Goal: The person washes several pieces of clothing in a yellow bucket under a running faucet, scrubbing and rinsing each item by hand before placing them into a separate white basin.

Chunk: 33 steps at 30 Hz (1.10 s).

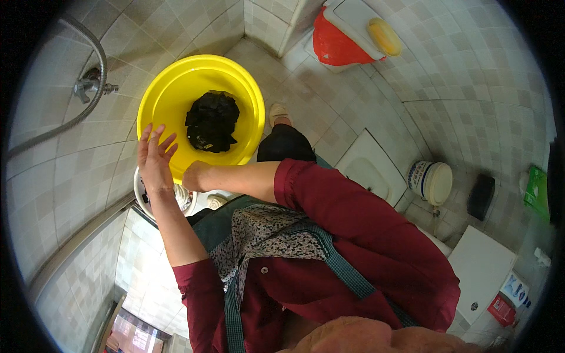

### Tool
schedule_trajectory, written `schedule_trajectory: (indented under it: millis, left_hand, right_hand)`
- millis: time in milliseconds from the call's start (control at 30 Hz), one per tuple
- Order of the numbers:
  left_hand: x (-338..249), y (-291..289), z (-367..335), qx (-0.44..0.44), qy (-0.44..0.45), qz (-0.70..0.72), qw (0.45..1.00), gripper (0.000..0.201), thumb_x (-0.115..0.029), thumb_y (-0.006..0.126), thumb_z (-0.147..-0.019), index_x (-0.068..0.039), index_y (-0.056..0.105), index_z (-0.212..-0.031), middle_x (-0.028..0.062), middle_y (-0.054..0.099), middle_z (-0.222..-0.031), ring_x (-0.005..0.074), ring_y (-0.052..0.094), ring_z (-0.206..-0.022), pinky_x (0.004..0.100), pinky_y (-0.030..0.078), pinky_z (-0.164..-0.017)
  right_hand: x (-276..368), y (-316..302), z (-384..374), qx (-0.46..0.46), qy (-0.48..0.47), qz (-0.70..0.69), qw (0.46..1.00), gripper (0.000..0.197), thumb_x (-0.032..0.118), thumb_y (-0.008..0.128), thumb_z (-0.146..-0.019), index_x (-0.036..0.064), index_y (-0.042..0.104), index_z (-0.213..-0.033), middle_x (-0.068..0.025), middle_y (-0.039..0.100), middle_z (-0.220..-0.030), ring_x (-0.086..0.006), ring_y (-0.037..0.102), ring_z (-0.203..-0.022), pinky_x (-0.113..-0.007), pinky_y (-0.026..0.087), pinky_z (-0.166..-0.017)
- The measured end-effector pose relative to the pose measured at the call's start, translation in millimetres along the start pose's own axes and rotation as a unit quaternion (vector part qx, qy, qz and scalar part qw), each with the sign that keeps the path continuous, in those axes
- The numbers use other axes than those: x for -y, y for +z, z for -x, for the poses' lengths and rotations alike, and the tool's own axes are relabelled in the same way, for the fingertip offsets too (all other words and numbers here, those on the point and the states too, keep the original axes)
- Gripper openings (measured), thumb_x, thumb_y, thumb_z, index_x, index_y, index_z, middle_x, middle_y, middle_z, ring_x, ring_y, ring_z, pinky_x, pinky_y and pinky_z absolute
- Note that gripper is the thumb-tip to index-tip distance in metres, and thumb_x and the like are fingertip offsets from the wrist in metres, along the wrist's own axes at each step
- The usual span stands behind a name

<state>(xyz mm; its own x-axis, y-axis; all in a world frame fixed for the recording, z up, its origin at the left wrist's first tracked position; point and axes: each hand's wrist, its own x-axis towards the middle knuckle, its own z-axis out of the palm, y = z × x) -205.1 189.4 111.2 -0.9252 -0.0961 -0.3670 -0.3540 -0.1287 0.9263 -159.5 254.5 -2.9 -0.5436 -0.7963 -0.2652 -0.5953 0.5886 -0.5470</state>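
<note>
A large yellow tub [254, 97] stands on the tiled floor, with a bunched black cloth item [213, 122] lying in it. My left hand [155, 167] is raised at the tub's near left rim, fingers spread and holding nothing. By the near rim, my right hand [196, 176] is bent downward with its fingers curled. Whatever those fingers hold, if anything, is hidden. Below both hands is a white bucket [139, 189], partly covered by my left forearm. White cloth with dark stripes [183, 196] shows in it, close under my right hand.
A metal shower hose [101, 70] and tap [88, 87] are on the left wall. A squat toilet [368, 170] lies right of my legs. Beyond it stands a lidded white bucket [434, 181]. A bin with a red liner [335, 41] is at the far wall.
</note>
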Motion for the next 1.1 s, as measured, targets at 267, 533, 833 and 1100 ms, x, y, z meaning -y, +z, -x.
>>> schedule_trajectory:
  millis: [267, 533, 833, 1100]
  left_hand:
    - [-23, -107, -1, -0.045, 0.078, -0.052, 0.995, 0.042, -0.025, 0.056, -0.095, -0.005, 0.049, -0.132, 0.0122, 0.061, -0.12, 0.0246, 0.065, -0.098, 0.0316, 0.052, -0.078]
    - [167, -335, -35, -0.209, -0.026, -0.282, 0.936, 0.056, -0.034, 0.075, -0.078, -0.003, 0.059, -0.122, 0.0151, 0.067, -0.104, 0.0205, 0.067, -0.089, 0.0311, 0.051, -0.076]
    - [216, -257, -76, -0.12, -0.099, -0.646, 0.747, 0.062, -0.032, 0.074, -0.068, -0.014, 0.056, -0.124, 0.0208, 0.045, -0.137, 0.0411, 0.049, -0.119, 0.0445, 0.044, -0.099]
    - [125, -314, -53, -0.256, 0.065, 0.054, 0.963, 0.014, 0.004, 0.062, -0.072, -0.001, 0.062, -0.085, 0.0003, 0.062, -0.079, 0.0112, 0.058, -0.071, 0.0255, 0.047, -0.067]
  right_hand:
    - [-1, -27, -3, -0.062, 0.021, -0.024, 0.998, 0.027, 0.029, 0.06, -0.082, 0.006, 0.072, -0.085, -0.0154, 0.069, -0.081, -0.0308, 0.068, -0.079, -0.044, 0.054, -0.069]
    - [25, -29, -7, -0.069, 0.073, -0.033, 0.994, 0.022, 0.023, 0.056, -0.086, 0.0037, 0.068, -0.085, -0.0188, 0.068, -0.081, -0.0357, 0.067, -0.08, -0.047, 0.051, -0.073]
    - [-29, -21, 12, -0.069, 0.113, -0.027, 0.991, 0.023, 0.024, 0.059, -0.087, 0.0028, 0.064, -0.082, -0.0191, 0.066, -0.078, -0.0378, 0.065, -0.079, -0.049, 0.05, -0.071]
    - [-42, -28, 25, -0.037, 0.131, -0.031, 0.99, 0.02, 0.022, 0.062, -0.084, 0.0029, 0.066, -0.084, -0.0205, 0.066, -0.081, -0.038, 0.064, -0.084, -0.049, 0.05, -0.075]
